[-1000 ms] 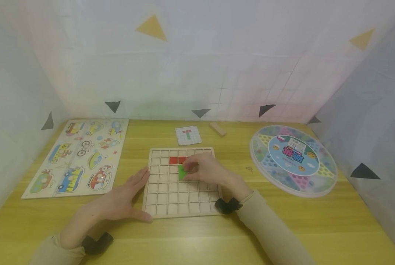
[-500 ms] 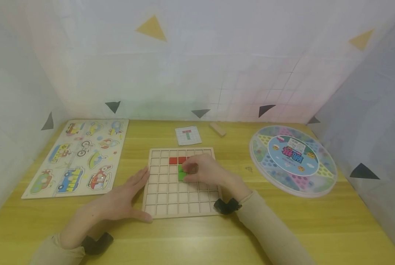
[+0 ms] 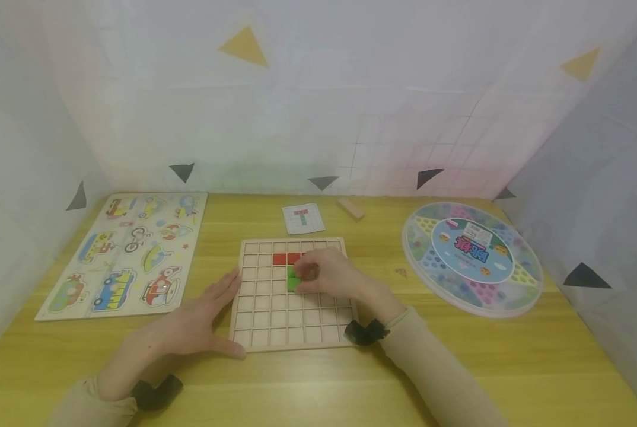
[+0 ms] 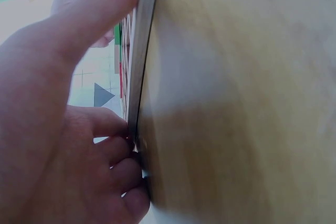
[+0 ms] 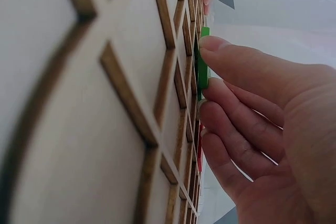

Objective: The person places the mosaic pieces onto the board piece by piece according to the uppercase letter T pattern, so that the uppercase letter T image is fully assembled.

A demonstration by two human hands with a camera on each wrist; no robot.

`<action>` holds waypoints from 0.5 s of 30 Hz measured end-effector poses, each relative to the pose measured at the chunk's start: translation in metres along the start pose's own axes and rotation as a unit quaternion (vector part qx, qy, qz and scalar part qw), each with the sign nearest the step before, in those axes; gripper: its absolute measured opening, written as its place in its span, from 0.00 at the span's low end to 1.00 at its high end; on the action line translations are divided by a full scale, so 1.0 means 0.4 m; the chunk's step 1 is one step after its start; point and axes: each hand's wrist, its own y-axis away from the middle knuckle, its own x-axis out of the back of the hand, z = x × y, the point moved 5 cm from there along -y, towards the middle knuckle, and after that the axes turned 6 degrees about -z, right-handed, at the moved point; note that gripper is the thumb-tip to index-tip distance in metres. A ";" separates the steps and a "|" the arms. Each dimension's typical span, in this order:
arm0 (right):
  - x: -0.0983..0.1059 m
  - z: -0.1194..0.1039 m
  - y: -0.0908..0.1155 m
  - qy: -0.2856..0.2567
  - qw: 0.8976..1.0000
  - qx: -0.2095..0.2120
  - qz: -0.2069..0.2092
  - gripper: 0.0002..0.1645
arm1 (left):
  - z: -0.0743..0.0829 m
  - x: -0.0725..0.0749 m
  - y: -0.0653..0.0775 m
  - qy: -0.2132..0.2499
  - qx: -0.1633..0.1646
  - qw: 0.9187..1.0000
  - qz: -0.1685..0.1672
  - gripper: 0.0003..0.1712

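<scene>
A square wooden grid board (image 3: 261,336) lies on the table in the head view. Red square tiles (image 3: 279,259) fill cells in its second row, partly hidden by my right hand (image 3: 331,274). Thumb and fingers of that hand pinch a small green square tile (image 5: 203,66), which stands slightly proud of the grid in the right wrist view. Another patch of green shows just above it, below the red. My left hand (image 3: 190,323) is spread against the board's left side, with the thumb at the near corner and the fingertips along the edge.
Behind the board lie a pattern card (image 3: 303,219) with a red and green T and a small wooden block (image 3: 351,209). A vehicle puzzle board (image 3: 131,255) is at the left. A round game box (image 3: 473,252) sits at the right. White sheeting (image 3: 318,118) encloses the table.
The green under my right fingers has shifted slightly, and a line now parts an upper from a lower green piece. My left hand stays where it was on the board's edge.
</scene>
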 end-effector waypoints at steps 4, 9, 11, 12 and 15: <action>-0.002 0.001 -0.001 0.000 1.000 0.001 -0.003 0.17 | -0.002 -0.002 -0.001 0.001 -0.001 1.000 0.000 0.78; -0.002 0.000 -0.001 -0.006 1.000 -0.004 -0.003 0.18 | -0.004 -0.002 -0.001 0.000 0.000 1.000 0.000 0.78; -0.003 0.000 -0.001 -0.008 1.000 -0.005 -0.003 0.18 | -0.005 -0.002 -0.002 0.001 0.000 1.000 0.000 0.78; -0.003 0.000 -0.001 -0.009 1.000 -0.005 -0.003 0.18 | -0.005 -0.002 -0.002 0.001 0.001 1.000 0.000 0.78; -0.002 0.000 0.000 -0.010 1.000 -0.002 -0.002 0.19 | -0.005 -0.002 -0.002 0.000 0.000 1.000 -0.001 0.78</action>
